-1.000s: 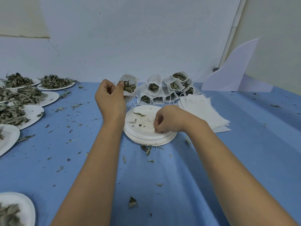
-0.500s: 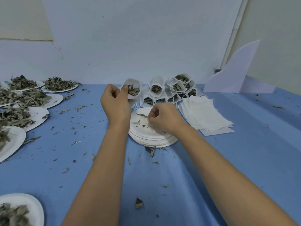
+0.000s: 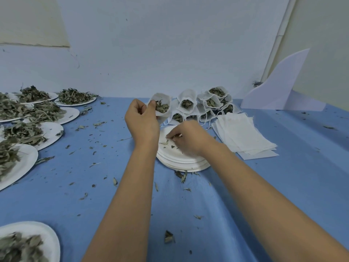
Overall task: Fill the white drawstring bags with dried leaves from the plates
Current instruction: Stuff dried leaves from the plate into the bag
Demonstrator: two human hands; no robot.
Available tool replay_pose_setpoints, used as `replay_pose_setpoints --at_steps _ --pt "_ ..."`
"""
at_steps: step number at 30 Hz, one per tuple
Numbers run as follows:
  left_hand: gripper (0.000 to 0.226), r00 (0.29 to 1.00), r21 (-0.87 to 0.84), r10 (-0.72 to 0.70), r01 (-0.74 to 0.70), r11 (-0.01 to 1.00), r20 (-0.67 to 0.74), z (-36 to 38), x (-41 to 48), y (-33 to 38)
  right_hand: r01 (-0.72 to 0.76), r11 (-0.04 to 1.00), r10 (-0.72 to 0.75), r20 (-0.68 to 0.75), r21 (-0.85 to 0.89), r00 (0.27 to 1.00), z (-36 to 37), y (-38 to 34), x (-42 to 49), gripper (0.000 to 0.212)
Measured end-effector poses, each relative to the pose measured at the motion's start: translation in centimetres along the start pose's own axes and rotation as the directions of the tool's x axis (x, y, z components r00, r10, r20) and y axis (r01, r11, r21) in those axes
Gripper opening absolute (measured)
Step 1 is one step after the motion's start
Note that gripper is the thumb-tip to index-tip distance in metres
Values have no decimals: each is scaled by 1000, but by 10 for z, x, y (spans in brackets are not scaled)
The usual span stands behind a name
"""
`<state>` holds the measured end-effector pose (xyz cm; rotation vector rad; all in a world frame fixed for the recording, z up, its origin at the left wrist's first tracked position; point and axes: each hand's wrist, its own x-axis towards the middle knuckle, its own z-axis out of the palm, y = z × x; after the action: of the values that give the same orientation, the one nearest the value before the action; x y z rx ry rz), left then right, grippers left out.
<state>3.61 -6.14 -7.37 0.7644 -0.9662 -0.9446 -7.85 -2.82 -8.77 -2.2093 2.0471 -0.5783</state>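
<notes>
Nearest, at the left edge, a white paper plate point(image 3: 47, 234) heaped with grey-green dried leaves is seen on the wrinkled blue cloth point(image 3: 264, 186), which is strewn with brittle crumbs.

Further in, the last leaf scraps point(image 3: 164, 143) are being pinched up by the curled fingertips of the right hand point(image 3: 188, 140) from the top of a stack of white plates point(image 3: 188, 165). Such flakes are judged fragile. They are best gathered lightly into one pinch and carried low over the plate, so that anything dropped lands there and not on the cloth.

Just beyond, a white drawstring bag point(image 3: 166, 115) is gripped at its rim by the left hand point(image 3: 142, 122). Its mouth is tilted toward the other hand, and leaves already show inside. The thin, limp fabric should be kept spread open.

Behind it, filled bags point(image 3: 187, 103) are clustered with their mouths open. Flat empty bags point(image 3: 243, 135) are piled to their right. More loaded plates point(image 3: 52, 132) lie at far left.
</notes>
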Motion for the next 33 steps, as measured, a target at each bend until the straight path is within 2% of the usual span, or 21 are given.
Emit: replay_pose_setpoints --at_steps 5,9,12,15,19,21,23,25,27,29,33 --pt "46 1000 30 9 -9 1000 4 1 -1 0 -59 998 59 -25 23 998 -2 3 -12 28" --pt "46 1000 38 -1 1 999 9 2 -1 1 -60 998 58 -109 -18 992 -9 2 -20 28" --pt "45 1000 39 -3 3 999 8 1 -2 1 -19 1000 19 -44 19 999 -6 -3 -18 27" --pt "45 1000 35 -2 1 999 6 1 -3 3 18 999 -19 -31 -33 999 2 -6 -15 18" --pt "46 1000 -9 -12 12 1000 -22 3 -4 7 1 998 -7 -94 -60 996 7 -5 -16 9" --pt "46 999 -26 -23 22 999 -26 2 -3 8 -28 993 8 -173 -114 985 6 -1 -17 6" --pt "45 999 3 -22 22 1000 -34 1 -2 7 -96 991 67 -273 -94 960 2 6 -18 5" --pt "44 999 37 -4 6 999 -44 0 -2 7 -166 986 151 -302 -26 941 -3 13 -19 5" --pt "44 999 79 29 -26 997 -41 0 -2 7 -179 982 188 -243 60 952 -8 18 -21 8" --pt "45 996 142 78 -73 987 -31 -1 -2 7 -140 978 162 -140 154 977 -10 19 -25 17" --pt "46 984 284 176 -174 943 18 -4 -5 8 -88 978 87 13 189 996 -8 15 -31 38"
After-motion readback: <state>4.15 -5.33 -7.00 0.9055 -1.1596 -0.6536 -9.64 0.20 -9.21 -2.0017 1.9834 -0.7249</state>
